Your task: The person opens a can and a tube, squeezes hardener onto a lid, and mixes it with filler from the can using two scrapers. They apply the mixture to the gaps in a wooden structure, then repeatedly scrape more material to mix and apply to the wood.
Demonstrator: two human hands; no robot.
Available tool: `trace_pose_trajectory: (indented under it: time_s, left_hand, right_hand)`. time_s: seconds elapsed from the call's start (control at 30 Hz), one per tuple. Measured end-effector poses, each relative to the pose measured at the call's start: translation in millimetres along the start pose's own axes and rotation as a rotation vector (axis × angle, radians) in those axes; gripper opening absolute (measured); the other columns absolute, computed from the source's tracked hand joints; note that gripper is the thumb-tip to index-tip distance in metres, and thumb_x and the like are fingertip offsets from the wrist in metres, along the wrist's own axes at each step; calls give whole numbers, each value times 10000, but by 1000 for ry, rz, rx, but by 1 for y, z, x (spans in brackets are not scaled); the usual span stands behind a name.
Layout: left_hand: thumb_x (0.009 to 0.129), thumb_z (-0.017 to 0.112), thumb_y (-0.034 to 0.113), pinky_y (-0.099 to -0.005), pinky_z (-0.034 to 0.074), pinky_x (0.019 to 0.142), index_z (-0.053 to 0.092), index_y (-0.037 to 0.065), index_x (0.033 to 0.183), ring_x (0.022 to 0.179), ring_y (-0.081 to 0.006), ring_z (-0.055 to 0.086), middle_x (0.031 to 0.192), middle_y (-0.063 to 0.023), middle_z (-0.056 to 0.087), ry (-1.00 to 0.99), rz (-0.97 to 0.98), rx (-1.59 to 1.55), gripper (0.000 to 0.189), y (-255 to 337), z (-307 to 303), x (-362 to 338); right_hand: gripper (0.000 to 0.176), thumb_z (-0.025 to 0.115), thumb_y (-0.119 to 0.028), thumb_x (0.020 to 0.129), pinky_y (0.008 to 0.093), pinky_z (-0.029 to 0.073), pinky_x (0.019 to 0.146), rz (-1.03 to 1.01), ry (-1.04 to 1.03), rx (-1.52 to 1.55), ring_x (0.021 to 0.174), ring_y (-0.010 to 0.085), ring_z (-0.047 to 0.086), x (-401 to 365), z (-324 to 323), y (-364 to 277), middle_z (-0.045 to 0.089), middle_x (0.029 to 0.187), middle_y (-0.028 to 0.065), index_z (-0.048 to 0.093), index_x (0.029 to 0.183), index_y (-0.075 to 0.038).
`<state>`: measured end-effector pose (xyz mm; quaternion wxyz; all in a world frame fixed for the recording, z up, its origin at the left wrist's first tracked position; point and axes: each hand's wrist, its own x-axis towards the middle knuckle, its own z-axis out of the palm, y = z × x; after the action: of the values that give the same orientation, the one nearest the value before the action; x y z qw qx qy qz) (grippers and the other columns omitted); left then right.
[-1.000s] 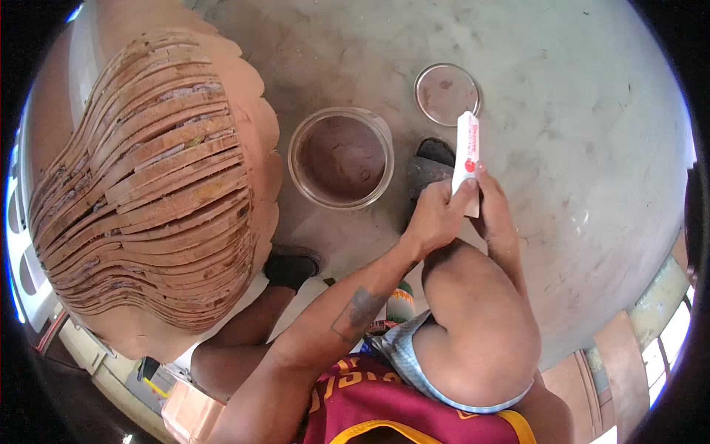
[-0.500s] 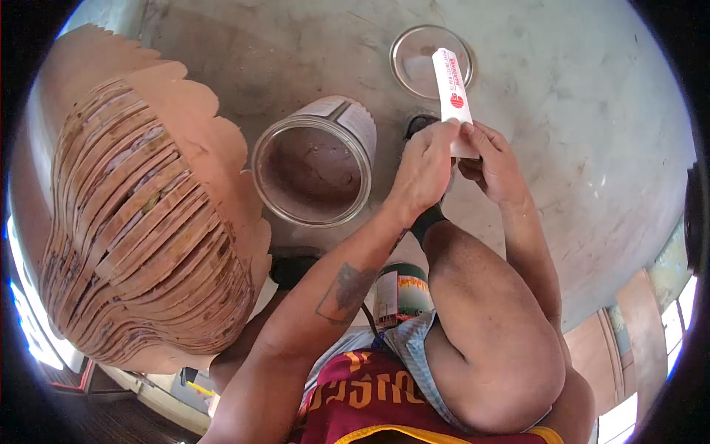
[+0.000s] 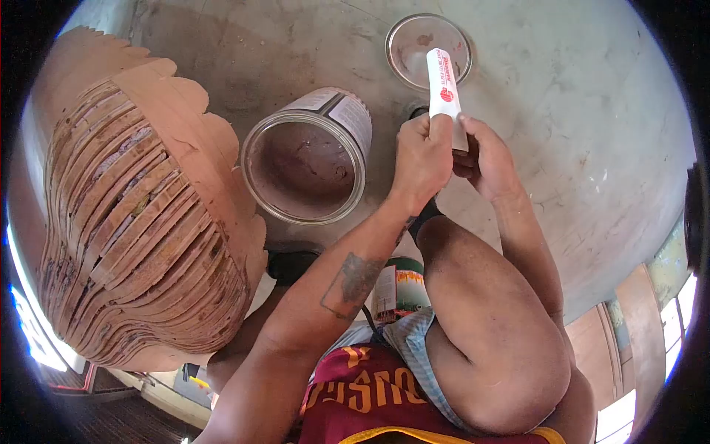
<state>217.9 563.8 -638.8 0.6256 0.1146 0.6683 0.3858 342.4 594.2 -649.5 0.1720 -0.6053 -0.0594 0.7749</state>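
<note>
A white hardener tube with red print and a red logo stands between my hands, its flat end pointing away from me. My left hand is closed round the lower part of the tube, thumb laid along its front. From the other side my right hand grips its lower end, with the thumb at the edge and the fingers curled behind. Whether the tube's cap is on cannot be seen. To the left of my hands an open can tilts toward me, holding brownish-pink paste.
A round can lid lies on the floor beyond the tube. At left rises a large layered, scallop-edged brown piece. A green and white can stands between my legs. My raised knee is under my right forearm.
My left hand has shifted along the tube, its thumb now straight up the front. The tube has moved slightly left and its print faces differently. The whole view has shifted a little.
</note>
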Motion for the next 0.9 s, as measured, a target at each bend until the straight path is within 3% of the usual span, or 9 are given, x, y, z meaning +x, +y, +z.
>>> trace_pose_trajectory:
  time_s: [0.07, 0.13, 0.27, 0.37, 0.47, 0.63, 0.73, 0.9]
  left_hand:
    - [962, 491, 212, -311, 434, 556, 599, -53, 761, 637, -90, 512, 683, -27, 584, 13, 24, -24, 350, -2, 0, -3]
    - [977, 484, 229, -295, 385, 507, 620, -13, 776, 597, -80, 493, 691, -2, 578, 0, 43, -60, 343, -10, 2, -2]
    - [976, 493, 246, -312, 393, 514, 656, -18, 848, 608, -95, 504, 737, -16, 597, -60, -4, -38, 336, -15, 1, 9]
    - [973, 486, 259, -310, 418, 560, 674, -21, 932, 679, -103, 530, 814, -32, 619, -50, -104, -1, 340, -6, -4, 22]
    - [966, 487, 244, -289, 421, 599, 659, -18, 910, 723, -95, 526, 815, -20, 608, -92, 13, 93, 318, -11, -4, 30]
    - [955, 486, 219, -298, 428, 638, 627, -5, 842, 737, -95, 520, 806, 1, 592, -63, -15, 96, 288, -16, -2, 31]
    - [949, 486, 213, -307, 434, 656, 632, -9, 838, 746, -107, 528, 819, -3, 598, 1, -21, 79, 287, -23, 3, 29]
    - [956, 512, 240, -299, 443, 684, 678, -26, 894, 763, -112, 549, 834, -20, 628, 0, -86, 5, 320, -32, -1, 40]
  right_hand:
    - [273, 563, -290, 1006, 254, 421, 524, -32, 23, -86, 680, 119, 613, 6, -4, -1, 642, 854, 15, 665, 1082, -48]
    - [268, 558, -264, 995, 266, 472, 558, -95, -97, -111, 711, 131, 631, 8, -4, -4, 660, 882, 30, 668, 1074, -33]
    - [269, 552, -242, 987, 282, 540, 620, -166, -205, -99, 746, 143, 654, 7, -1, -13, 674, 895, 56, 666, 1047, -6]
    - [249, 550, -234, 961, 308, 506, 591, -129, -205, -168, 736, 146, 630, 19, -13, -12, 657, 870, 55, 660, 1013, -16]
    - [257, 542, -251, 940, 324, 492, 609, -103, -184, -162, 738, 149, 616, 29, -22, -3, 648, 863, 51, 661, 998, -30]
    - [281, 537, -261, 946, 313, 494, 663, 12, -131, -44, 761, 135, 617, 29, -13, -10, 650, 874, 40, 673, 979, -18]
    - [292, 526, -252, 956, 296, 487, 687, -199, -238, -276, 777, 112, 610, 52, -22, -7, 651, 884, 24, 682, 971, -6]
    - [285, 512, -224, 960, 281, 473, 698, -199, -210, -312, 783, 88, 590, 60, -24, 0, 646, 878, 7, 681, 940, 5]
